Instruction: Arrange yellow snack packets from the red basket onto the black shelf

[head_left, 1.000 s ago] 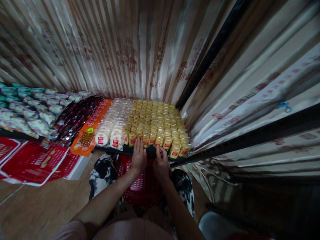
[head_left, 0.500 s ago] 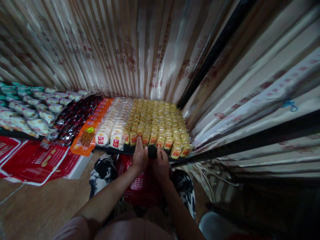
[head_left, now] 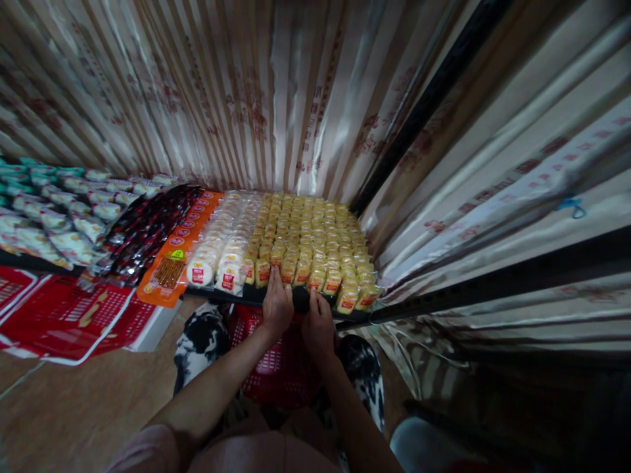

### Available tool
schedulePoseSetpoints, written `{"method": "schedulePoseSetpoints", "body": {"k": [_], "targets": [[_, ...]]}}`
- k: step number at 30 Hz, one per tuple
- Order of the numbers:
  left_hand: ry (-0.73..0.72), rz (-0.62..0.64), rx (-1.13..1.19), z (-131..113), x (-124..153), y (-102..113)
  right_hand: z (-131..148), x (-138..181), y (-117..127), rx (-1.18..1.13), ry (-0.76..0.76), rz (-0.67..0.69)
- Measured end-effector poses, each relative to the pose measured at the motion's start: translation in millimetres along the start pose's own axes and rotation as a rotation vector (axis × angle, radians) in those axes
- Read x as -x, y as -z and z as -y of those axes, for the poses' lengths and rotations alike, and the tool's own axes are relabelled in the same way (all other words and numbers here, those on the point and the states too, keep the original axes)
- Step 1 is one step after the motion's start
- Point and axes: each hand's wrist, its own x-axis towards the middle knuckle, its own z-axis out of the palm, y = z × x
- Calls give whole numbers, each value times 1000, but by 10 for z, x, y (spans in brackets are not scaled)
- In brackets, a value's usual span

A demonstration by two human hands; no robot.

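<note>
Rows of small yellow wrapped snack packets with red labels cover the right end of a black shelf. My left hand reaches to the front row, its fingers stretched forward and the tips against a packet. My right hand is at the shelf's front edge, fingers extended and slightly bent, the tips close to the front packets. No packet is seen lifted in either hand. Left of the yellow packets stand two rows of white round wrapped crackers.
An orange bag of pretzel sticks, dark wrapped snacks and white-green packets continue leftward. Red baskets stand below the shelf, another red basket between my knees. Curtains and a black post bound the back and right.
Both hands stay at the front edge with barely any movement; the left fingers have shifted very slightly. The rows of packets look the same.
</note>
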Motion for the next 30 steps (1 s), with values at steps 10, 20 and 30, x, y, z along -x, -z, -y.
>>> {"method": "schedulePoseSetpoints", "body": {"k": [10,20,30], "targets": [[18,6,9,-10,-57,8,1,8,10,3,2,1],[22,11,13,-11,-97,10,-15,2,4,10,6,6],[-31,-51,83,-34,-4,-36,-9,16,12,-28,-9,-8]]}}
